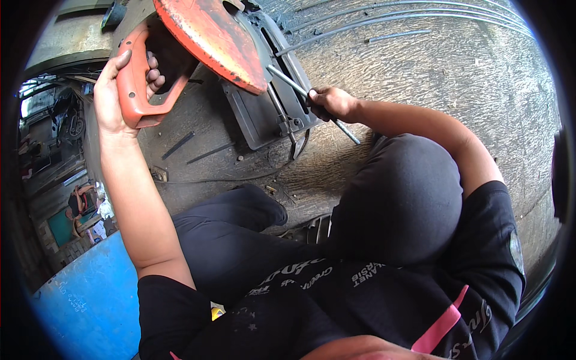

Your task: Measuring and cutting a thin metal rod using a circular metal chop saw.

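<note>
At the top stands a cut-off saw with a scuffed orange blade guard (210, 45) and a dark metal base (249, 120). My left hand (113, 99) is wrapped round its orange loop handle (133, 90), fingers curling through the opening. Close to the base's right side, my right hand (333, 103) is closed on a thin metal rod (290, 82). This rod slants across the base, its upper end reaching the guard's lower edge and its lower end sticking out past my fist. A screw clamp (290, 125) sits on the base. The guard hides most of the blade.
Several long metal rods (414, 13) curve across the worn floor at the upper right, near a short rod (399, 36). Dark offcuts (179, 145) and a cable (240, 179) lie below the saw. A blue panel (90, 300) stands at lower left, with clutter beyond.
</note>
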`<control>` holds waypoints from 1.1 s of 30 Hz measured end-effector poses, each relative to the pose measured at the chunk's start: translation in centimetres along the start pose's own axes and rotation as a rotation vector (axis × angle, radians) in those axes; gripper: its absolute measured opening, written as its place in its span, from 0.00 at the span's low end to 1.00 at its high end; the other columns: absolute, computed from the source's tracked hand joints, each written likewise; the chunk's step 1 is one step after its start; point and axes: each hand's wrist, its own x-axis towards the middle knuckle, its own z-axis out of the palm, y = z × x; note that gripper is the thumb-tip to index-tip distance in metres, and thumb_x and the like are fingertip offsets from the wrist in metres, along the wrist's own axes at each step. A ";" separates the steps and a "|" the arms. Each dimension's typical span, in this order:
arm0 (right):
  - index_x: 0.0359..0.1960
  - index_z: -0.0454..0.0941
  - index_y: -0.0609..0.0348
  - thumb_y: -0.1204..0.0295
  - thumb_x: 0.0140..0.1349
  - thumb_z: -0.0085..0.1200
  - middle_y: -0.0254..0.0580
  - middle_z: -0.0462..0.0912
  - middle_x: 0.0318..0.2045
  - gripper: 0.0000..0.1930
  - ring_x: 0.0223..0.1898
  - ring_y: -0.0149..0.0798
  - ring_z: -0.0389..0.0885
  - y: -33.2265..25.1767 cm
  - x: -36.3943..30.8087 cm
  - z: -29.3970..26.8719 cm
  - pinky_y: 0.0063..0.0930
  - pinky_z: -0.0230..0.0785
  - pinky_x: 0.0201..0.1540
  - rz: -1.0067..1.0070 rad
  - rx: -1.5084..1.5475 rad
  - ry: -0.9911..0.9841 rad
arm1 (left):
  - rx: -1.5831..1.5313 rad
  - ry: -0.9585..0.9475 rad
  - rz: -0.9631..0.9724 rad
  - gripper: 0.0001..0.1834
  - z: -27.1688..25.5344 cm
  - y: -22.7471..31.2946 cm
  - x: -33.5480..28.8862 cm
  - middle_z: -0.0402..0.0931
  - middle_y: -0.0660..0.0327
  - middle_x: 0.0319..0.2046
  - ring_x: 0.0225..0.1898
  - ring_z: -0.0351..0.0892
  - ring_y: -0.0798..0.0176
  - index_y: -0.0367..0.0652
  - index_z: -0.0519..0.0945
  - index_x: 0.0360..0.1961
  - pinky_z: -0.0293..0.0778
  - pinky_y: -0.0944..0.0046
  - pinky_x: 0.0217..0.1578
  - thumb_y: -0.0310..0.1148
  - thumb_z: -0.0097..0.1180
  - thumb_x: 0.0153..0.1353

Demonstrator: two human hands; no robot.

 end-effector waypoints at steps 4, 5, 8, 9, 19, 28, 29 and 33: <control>0.32 0.71 0.58 0.61 0.71 0.38 0.33 0.70 0.20 0.15 0.19 0.28 0.67 0.5 0.4 0.2 0.25 0.62 0.22 -0.009 0.021 -0.027 | 0.002 0.009 -0.004 0.21 0.0 0.0 -0.1 0.76 0.52 0.33 0.29 0.79 0.60 0.30 0.71 0.46 0.79 0.62 0.36 0.40 0.45 0.62; 0.33 0.71 0.58 0.61 0.71 0.38 0.33 0.71 0.21 0.15 0.20 0.28 0.68 0.4 0.4 0.5 0.25 0.62 0.23 -0.012 0.021 -0.029 | 0.005 0.016 -0.002 0.21 0.0 0.0 -0.1 0.76 0.52 0.33 0.29 0.79 0.60 0.30 0.71 0.46 0.79 0.62 0.36 0.39 0.45 0.62; 0.35 0.70 0.58 0.62 0.70 0.40 0.33 0.72 0.24 0.14 0.22 0.28 0.69 0.8 0.5 0.3 0.25 0.64 0.25 -0.007 0.055 -0.059 | 0.038 0.060 0.000 0.23 0.6 0.1 -0.3 0.74 0.54 0.33 0.29 0.75 0.62 0.30 0.69 0.48 0.78 0.61 0.35 0.40 0.47 0.60; 0.36 0.70 0.59 0.62 0.70 0.41 0.34 0.72 0.25 0.13 0.23 0.28 0.70 1.0 0.6 0.1 0.26 0.64 0.25 0.001 0.088 -0.090 | 0.038 0.058 0.000 0.23 0.6 0.1 -0.2 0.74 0.54 0.33 0.29 0.75 0.62 0.30 0.69 0.48 0.78 0.61 0.35 0.40 0.47 0.60; 0.40 0.74 0.61 0.62 0.66 0.48 0.38 0.78 0.27 0.13 0.25 0.28 0.74 0.2 0.8 0.0 0.26 0.68 0.29 0.007 -0.334 0.218 | 0.025 0.046 -0.009 0.23 0.5 0.0 -0.3 0.73 0.54 0.33 0.30 0.75 0.62 0.31 0.69 0.48 0.77 0.62 0.36 0.40 0.47 0.60; 0.39 0.77 0.49 0.52 0.65 0.44 0.44 0.82 0.31 0.16 0.39 0.48 0.80 -6.2 -0.5 -4.1 0.43 0.64 0.50 -0.232 -1.226 0.617 | 0.008 -0.002 -0.011 0.21 -0.3 0.1 0.0 0.76 0.52 0.33 0.30 0.78 0.61 0.30 0.71 0.46 0.78 0.62 0.36 0.40 0.46 0.62; 0.39 0.77 0.50 0.53 0.65 0.43 0.44 0.82 0.32 0.17 0.40 0.47 0.80 -6.7 -0.4 -4.2 0.43 0.60 0.54 -0.230 -1.203 0.615 | 0.014 -0.006 -0.014 0.21 -0.3 0.1 0.0 0.76 0.52 0.33 0.30 0.78 0.61 0.30 0.71 0.46 0.78 0.62 0.36 0.40 0.46 0.62; 0.39 0.78 0.48 0.55 0.66 0.42 0.43 0.83 0.32 0.16 0.40 0.46 0.81 -9.9 -1.3 -3.9 0.41 0.65 0.51 -0.238 -1.450 0.591 | 0.043 0.029 -0.001 0.21 0.2 0.0 -0.2 0.76 0.52 0.33 0.29 0.77 0.61 0.31 0.71 0.46 0.78 0.62 0.35 0.40 0.46 0.62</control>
